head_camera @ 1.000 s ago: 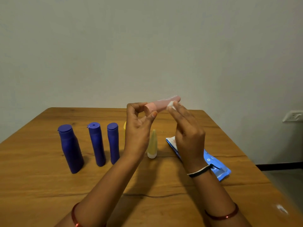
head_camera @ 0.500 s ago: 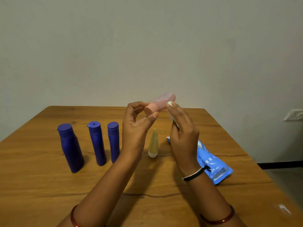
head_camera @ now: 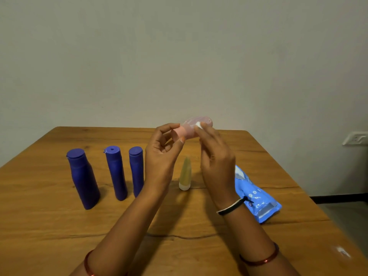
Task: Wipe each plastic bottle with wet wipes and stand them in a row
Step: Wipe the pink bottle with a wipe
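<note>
The pink bottle [head_camera: 194,127] is held in the air above the far half of the bench [head_camera: 59,226], lying roughly horizontal with its cap end toward the left hand [head_camera: 162,156]. In the head view, the left hand's grip is closed on that cap end, thumb and fingertips pinching it; this hold probably leaves the translucent body exposed for wiping and lets the bottle be turned. The right hand [head_camera: 216,162] grips a small white wet wipe [head_camera: 198,124] at its fingertips and presses it against the body of the bottle. Three blue bottles [head_camera: 115,172] stand upright, caps on, in a row on the left of the bench, close together but apart. A small yellowish bottle [head_camera: 185,175] stands on its white cap to their right, between the two forearms; it appears to continue the row. A gap remains to its right, which likely suits the pink bottle. The yellowish bottle's tinted body shows no clear fill level; the blue bottles are opaque, so their contents cannot be determined. The blue wipe packet [head_camera: 256,198] lies flat beside the right wrist, within reach for a fresh wipe.
</note>
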Demonstrator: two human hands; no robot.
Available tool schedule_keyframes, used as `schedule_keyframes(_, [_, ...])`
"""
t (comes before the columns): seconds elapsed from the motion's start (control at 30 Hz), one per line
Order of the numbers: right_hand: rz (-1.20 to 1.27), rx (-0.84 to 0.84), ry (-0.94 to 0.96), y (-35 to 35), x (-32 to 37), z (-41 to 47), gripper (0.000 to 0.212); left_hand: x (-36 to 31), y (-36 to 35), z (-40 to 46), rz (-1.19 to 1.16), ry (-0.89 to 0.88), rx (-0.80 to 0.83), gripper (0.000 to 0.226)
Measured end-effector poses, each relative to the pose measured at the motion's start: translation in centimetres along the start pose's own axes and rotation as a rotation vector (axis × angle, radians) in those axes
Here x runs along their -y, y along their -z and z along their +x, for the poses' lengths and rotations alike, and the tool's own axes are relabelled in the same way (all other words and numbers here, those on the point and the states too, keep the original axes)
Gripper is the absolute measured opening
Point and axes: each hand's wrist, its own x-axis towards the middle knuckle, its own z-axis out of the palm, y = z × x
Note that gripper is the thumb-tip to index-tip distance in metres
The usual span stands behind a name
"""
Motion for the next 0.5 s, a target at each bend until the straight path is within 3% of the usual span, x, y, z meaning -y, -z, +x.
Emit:
schedule_keyframes(0.23, [0.013,0.094,0.142,-0.4,0.1,-0.9,0.053,0.7,1.0,-0.1,-0.031,0.005,-0.016,0.027])
schedule_keyframes(0.5, [-0.074,-0.054,-0.035,0.9,-3.5,0.5,0.041,1.0,1.0,-0.1,-0.051,0.078,-0.002,0.028])
